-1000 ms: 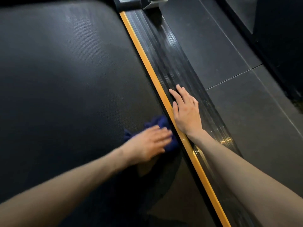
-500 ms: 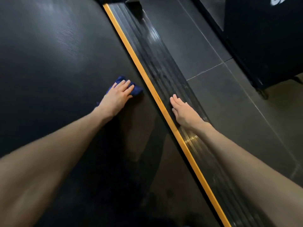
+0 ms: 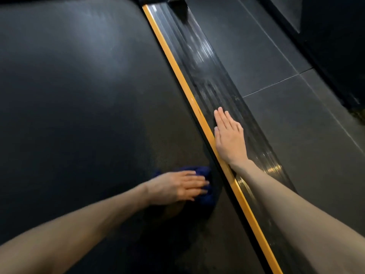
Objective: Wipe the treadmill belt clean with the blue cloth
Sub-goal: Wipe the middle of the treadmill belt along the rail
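Left forearm (image 3: 88, 224), right forearm (image 3: 296, 204) bare; left grip (image 3: 177, 186), right grip (image 3: 229, 139) bare.

Grey floor tiles (image 3: 296, 125) rt of side rail (image 3: 205, 76) w/ orange strip (image 3: 170, 56)

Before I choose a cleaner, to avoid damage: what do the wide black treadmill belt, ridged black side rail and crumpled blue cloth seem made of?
Wide black treadmill belt: likely rubber, matte, finely textured.
Ridged black side rail: probably hard plastic, glossy; grooves catch glints.
Crumpled blue cloth: soft fabric, bunched folds; weave too blurred.
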Demonstrator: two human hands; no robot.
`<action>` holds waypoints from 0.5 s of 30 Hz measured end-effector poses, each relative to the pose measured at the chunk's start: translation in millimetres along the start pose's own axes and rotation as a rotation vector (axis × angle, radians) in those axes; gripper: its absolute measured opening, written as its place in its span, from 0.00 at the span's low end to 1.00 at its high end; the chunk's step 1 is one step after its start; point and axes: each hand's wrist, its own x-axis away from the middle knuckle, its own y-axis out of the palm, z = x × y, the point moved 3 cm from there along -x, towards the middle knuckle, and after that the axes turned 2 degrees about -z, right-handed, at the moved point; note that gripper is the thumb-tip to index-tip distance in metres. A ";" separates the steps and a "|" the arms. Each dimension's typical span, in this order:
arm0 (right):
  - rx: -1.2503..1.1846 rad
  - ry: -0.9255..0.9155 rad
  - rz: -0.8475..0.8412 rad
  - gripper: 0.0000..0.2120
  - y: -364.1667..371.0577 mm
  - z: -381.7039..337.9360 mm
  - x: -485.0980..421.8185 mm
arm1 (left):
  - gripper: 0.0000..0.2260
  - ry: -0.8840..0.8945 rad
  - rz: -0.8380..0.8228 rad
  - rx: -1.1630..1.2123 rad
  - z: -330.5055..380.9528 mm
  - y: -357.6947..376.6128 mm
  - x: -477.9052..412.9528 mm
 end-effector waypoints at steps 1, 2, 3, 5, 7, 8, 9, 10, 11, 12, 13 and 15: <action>-0.002 -0.008 0.016 0.24 1.7 0.1 -0.7 | 0.16 -0.101 0.046 -0.062 -23.9 1.7 1.2; -0.009 -0.009 0.024 0.24 3.4 0.7 -1.0 | 0.16 -0.253 0.111 -0.109 -53.0 -0.2 1.8; -0.013 -0.002 0.028 0.24 4.5 1.6 -0.6 | 0.16 -0.433 0.179 -0.141 -84.2 -9.2 5.3; -0.005 0.004 0.038 0.23 6.0 1.9 -0.6 | 0.17 -0.741 0.203 -0.079 -133.8 -34.4 16.9; -0.010 0.003 0.054 0.23 5.8 2.3 -1.7 | 0.18 -0.868 0.197 -0.009 -152.9 -41.9 14.0; -0.022 0.007 0.056 0.23 5.5 2.5 -1.7 | 0.19 -0.842 0.233 0.010 -148.6 -39.8 7.0; -0.032 0.010 0.056 0.23 5.5 2.1 -1.3 | 0.19 -0.741 0.250 -0.029 -132.7 -31.9 0.1; -0.038 0.010 0.058 0.23 5.5 1.6 -1.2 | 0.18 -0.583 0.256 -0.027 -105.6 -16.4 -7.4; -0.039 0.006 0.064 0.23 5.0 1.4 -0.7 | 0.18 -0.416 0.207 0.029 -66.7 -2.6 -13.6; -0.040 0.001 0.072 0.23 4.1 1.9 -0.9 | 0.18 -0.251 0.120 0.071 -28.7 5.0 -16.1; -0.044 0.000 0.076 0.23 4.6 2.0 -1.2 | 0.19 -0.128 0.046 0.095 -4.4 7.9 -15.7; -0.043 0.000 0.084 0.23 4.1 2.8 -1.1 | 0.20 0.038 -0.054 0.101 1.4 -3.1 -14.3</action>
